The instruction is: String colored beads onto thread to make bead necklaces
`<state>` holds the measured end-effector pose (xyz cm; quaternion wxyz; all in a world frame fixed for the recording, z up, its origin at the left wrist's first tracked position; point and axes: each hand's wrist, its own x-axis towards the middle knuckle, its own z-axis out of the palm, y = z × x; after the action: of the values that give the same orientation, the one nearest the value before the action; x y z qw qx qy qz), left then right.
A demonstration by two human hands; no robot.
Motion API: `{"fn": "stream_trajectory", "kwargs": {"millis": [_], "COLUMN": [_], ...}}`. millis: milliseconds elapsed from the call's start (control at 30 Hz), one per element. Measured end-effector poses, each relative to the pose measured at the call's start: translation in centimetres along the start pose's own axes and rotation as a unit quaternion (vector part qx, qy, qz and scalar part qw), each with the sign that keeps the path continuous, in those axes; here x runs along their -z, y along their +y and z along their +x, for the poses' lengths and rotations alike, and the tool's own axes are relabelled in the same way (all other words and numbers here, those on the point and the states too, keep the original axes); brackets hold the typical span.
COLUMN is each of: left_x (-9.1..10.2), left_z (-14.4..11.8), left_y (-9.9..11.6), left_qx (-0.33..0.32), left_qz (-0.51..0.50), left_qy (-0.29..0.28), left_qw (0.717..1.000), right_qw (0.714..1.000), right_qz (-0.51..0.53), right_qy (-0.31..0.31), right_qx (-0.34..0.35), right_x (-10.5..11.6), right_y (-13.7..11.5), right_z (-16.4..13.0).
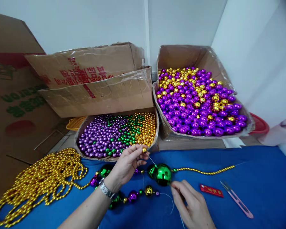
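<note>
Nearest the camera, the right hand rests low on the blue cloth-covered desk, fingers pinched shut on a thin white thread just beneath the large shiny green plastic ball. Working from the left: a loose heap of gold bead chain lies on the desk, one strand running toward the hands. Next, the left hand, with a metal watch at the wrist, is closed in a fingertip pinch on a small gold bead, held just above the desk and in front of the nearer box. Below it runs a partly strung garland of purple, green and gold balls. Judged by appearance, the beads are light, hard, smooth and slippery, best held at the sides with the bore exposed; the thread is limp and wants gripping close to its end. The shallow cardboard box holds small purple, green and gold beads. The larger open cardboard box to the right holds bigger purple and gold balls. A thin gold bead strand extends rightward from the green ball. Further right lie a flat red packet and pink thread snips.
</note>
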<state>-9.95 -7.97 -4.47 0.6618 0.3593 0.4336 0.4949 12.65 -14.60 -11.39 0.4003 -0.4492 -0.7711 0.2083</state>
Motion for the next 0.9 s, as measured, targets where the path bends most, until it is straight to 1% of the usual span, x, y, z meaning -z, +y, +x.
{"fn": "stream_trajectory", "kwargs": {"millis": [100, 200, 267, 333, 400, 500, 567, 633, 700, 767, 833, 900], "left_x": [-0.3, -0.6, -1.1, -1.7, -2.3, -3.0, -3.1, -3.2, -3.5, -4.3, -5.4, -6.6], "left_z": [-0.2, -0.5, -0.6, -0.7, -0.7, -0.5, -0.4, -0.3, -0.4, -0.4, -0.2, 0.0], "left_y": [-0.1, -0.1, -0.2, -0.9, -2.4, -5.9, -8.0, -9.0, -8.2, -6.2, -3.6, -1.3], "left_qx": [-0.010, -0.028, -0.049, -0.065, -0.065, -0.071, -0.106, -0.143, -0.170, -0.196, -0.216, -0.226], "left_qz": [0.025, 0.056, 0.090, 0.130, 0.171, 0.222, 0.259, 0.313, 0.366, 0.390, 0.388, 0.376], "left_qy": [-0.005, 0.004, 0.010, 0.011, 0.001, -0.033, -0.050, -0.052, -0.053, -0.061, -0.068, -0.070], "left_qw": [1.000, 0.998, 0.995, 0.989, 0.983, 0.972, 0.959, 0.938, 0.913, 0.898, 0.893, 0.896], "right_qw": [1.000, 1.000, 1.000, 1.000, 0.998, 0.995, 0.994, 0.994, 0.994, 0.995, 0.996, 0.997], "right_qz": [-0.002, 0.000, 0.003, 0.010, 0.017, 0.020, 0.011, -0.015, -0.040, -0.038, -0.008, 0.035], "right_qy": [-0.004, -0.008, -0.008, -0.011, -0.018, -0.044, -0.061, -0.063, -0.053, -0.047, -0.050, -0.047], "right_qx": [0.002, 0.003, -0.007, -0.024, -0.049, -0.085, -0.090, -0.087, -0.082, -0.080, -0.070, -0.055], "right_x": [0.1, 0.2, 0.2, 0.1, -0.2, -0.9, -1.0, -0.8, 0.0, 1.0, 1.8, 2.1], "right_y": [0.2, 0.5, 0.8, 1.3, 2.2, 4.2, 5.6, 6.5, 6.7, 6.0, 4.7, 3.4], "right_z": [-0.2, -0.3, -0.3, -0.5, -0.8, -1.8, -2.7, -3.2, -2.9, -1.9, -0.5, 0.8]}}
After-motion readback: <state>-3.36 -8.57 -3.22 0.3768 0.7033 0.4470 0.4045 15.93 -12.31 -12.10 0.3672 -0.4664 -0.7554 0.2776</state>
